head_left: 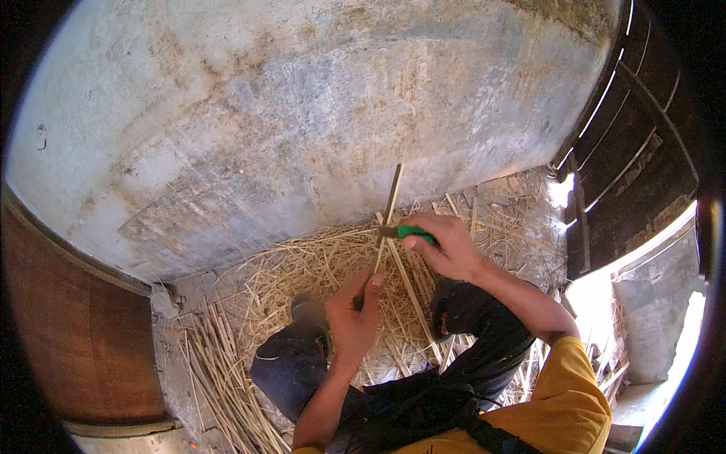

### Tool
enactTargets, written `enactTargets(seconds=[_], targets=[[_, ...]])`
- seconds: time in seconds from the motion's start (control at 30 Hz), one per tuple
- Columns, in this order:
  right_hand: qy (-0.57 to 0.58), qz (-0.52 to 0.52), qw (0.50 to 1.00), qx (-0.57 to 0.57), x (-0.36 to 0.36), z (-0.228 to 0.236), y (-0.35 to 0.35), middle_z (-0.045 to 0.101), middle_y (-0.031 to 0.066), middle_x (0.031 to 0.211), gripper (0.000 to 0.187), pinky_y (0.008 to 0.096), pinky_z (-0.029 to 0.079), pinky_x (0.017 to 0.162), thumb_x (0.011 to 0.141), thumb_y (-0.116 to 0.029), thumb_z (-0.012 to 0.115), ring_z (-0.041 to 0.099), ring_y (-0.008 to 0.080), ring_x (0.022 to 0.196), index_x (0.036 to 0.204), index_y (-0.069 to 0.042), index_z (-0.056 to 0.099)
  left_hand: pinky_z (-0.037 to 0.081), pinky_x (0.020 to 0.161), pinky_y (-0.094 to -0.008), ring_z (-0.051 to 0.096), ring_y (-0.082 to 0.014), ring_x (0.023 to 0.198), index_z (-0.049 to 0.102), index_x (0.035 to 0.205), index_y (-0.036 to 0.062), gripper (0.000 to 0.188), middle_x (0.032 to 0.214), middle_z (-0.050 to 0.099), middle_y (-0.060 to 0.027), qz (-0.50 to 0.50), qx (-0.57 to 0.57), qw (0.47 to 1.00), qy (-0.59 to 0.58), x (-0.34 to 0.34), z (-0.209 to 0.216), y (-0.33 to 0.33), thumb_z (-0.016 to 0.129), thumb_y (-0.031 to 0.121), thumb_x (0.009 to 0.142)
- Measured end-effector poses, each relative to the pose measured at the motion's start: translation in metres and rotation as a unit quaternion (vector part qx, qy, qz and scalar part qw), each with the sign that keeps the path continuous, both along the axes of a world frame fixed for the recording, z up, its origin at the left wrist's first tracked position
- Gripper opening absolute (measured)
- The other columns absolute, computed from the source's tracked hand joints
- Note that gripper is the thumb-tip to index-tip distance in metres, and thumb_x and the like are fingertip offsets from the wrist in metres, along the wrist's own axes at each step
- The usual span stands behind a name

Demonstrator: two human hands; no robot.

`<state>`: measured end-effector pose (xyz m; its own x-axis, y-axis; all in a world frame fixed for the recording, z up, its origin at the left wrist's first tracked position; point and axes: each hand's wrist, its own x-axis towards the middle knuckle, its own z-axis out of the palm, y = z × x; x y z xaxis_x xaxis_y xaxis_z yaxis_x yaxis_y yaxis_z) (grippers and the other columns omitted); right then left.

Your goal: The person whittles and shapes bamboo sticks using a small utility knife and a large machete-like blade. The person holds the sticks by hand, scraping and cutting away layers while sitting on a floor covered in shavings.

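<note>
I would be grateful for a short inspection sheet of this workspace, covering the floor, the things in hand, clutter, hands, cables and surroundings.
Surface: floor, largely covered near the person by loose straw-coloured shavings.
Things in hand: a slender strip, held slanting, and a green-handled knife with its blade at the strip; whether it cuts in is too small to tell.
Clutter: the shavings, plus a pile of long sticks at lower left.
Hands: left hand closed on the strip's lower end; right hand closed around the knife handle.
Cables: nothing seen.
Surroundings: stained pale wall ahead, brown panel at left, dark boards with bright gaps at right.
</note>
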<state>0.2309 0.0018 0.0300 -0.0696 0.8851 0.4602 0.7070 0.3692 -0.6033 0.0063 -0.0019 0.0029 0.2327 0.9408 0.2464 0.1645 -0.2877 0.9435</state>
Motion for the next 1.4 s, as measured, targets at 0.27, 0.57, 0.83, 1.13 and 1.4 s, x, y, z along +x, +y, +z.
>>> enactTargets(seconds=[0.27,0.57,0.83,1.13,1.4], targets=[[-0.086,0.002,0.995,0.048,-0.012,-0.008,-0.007,0.072,0.0129,0.089,0.030,0.0415,0.057,0.063,0.092,-0.035,0.072,0.071,0.0325,0.072,0.107,-0.008,0.072,0.046,0.069,-0.0251,0.053,-0.0055,0.079,0.069,0.123,-0.0049,0.028,0.083,0.069,-0.0056,-0.006,-0.051,0.998,-0.037,0.001,-0.004,0.000,0.065,0.013,0.101],[-0.095,-0.015,0.993,0.073,-0.015,-0.003,-0.005,0.072,0.0117,0.087,0.026,0.0369,0.054,0.058,0.086,-0.022,0.079,0.069,0.0302,0.067,0.104,-0.005,0.073,0.043,0.063,-0.0258,0.048,-0.0065,0.073,0.068,0.118,-0.0079,0.026,0.076,0.060,-0.0028,0.001,0.037,0.999,-0.013,-0.001,-0.008,0.002,0.064,0.012,0.101],[-0.102,-0.044,0.988,0.107,-0.007,-0.003,0.002,0.073,0.0134,0.089,0.024,0.0380,0.055,0.061,0.088,-0.021,0.077,0.070,0.0319,0.070,0.104,-0.004,0.073,0.047,0.065,-0.0265,0.057,-0.0080,0.075,0.068,0.116,-0.0092,0.025,0.084,0.072,-0.0127,0.013,0.027,1.000,0.009,-0.002,-0.010,0.001,0.064,0.010,0.100],[-0.034,-0.215,0.976,0.019,0.031,0.014,0.038,0.073,0.0184,0.093,0.033,0.0456,0.054,0.068,0.097,-0.036,0.066,0.070,0.0386,0.077,0.107,-0.006,0.072,0.046,0.063,-0.0282,0.054,-0.0084,0.068,0.072,0.117,-0.0036,0.028,0.077,0.068,-0.0083,0.020,0.079,0.995,0.054,-0.011,-0.016,-0.004,0.066,0.018,0.100],[0.338,-0.109,0.930,-0.097,0.066,0.008,0.034,0.071,0.0052,0.091,0.040,0.0273,0.038,0.053,0.103,-0.044,0.057,0.049,0.0080,0.061,0.117,-0.010,0.070,0.038,0.053,-0.0285,0.045,-0.0073,0.057,0.073,0.118,0.0023,0.032,0.060,0.048,-0.0016,-0.074,-0.043,0.994,0.069,-0.012,-0.004,-0.005,0.057,0.027,0.106]])
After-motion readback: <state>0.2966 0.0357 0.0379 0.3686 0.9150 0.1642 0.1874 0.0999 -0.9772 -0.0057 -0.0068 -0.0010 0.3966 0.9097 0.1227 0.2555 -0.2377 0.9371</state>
